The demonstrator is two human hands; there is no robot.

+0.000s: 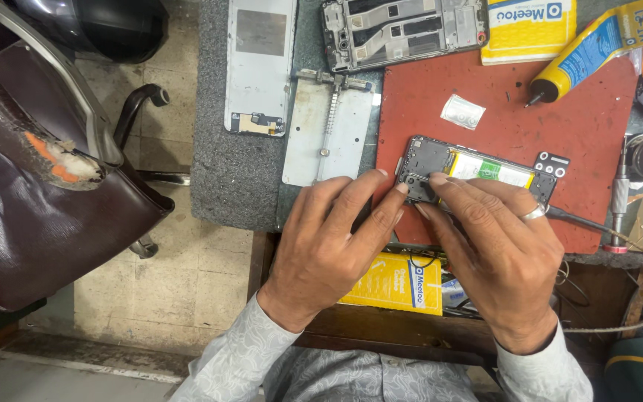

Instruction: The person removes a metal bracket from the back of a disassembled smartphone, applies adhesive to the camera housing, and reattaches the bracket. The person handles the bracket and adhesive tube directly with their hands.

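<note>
Head view: an opened phone (478, 173), back cover off w/ battery exposed, is laid on a red mat (515, 112) at the counter (221, 171) front edge. The phone's left end is pressed by fingertips of both hands. Left hand (329, 238) is spread flat, fingers loosely apart, nothing pinched. Right hand (496, 246), ring on one finger, is laid over the phone; a dark thin tool (597, 223) is held under it. A yellow glue bottle (597, 45) is seen top right, a metal jig (329, 126) left of the mat.
</note>
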